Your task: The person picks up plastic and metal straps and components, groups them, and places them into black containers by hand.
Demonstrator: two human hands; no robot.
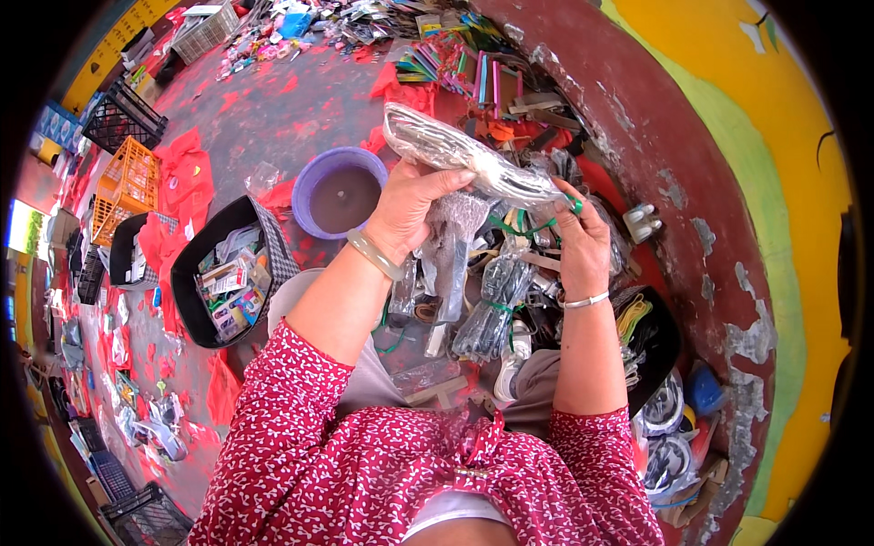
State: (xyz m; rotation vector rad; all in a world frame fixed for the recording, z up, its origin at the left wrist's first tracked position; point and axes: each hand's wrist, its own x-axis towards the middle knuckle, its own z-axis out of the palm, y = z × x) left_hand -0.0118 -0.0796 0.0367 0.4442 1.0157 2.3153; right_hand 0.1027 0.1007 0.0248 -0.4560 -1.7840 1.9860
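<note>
A long plastic-wrapped bundle [435, 138] of thin dark and pale pieces is raised in front of me, slanting down to the right. My left hand [407, 202] is closed round its underside near the middle, thumb lying on top. At the bundle's right end, my right hand [585, 244] pinches a green tie [574, 204] between thumb and fingers. What is inside the wrap is too blurred to name. Below, a bubble-wrapped packet [453, 238] and another clear-wrapped bundle with a green tie [494, 314] lie on the pile between my knees.
A purple tub [300, 202] stands left of my hands. Further left are a black-lined box [188, 296] of small packets and an orange crate [125, 188]. Coloured tubes [481, 77] lie along the peeling wall [674, 182]. A black container [669, 338] sits by my right knee.
</note>
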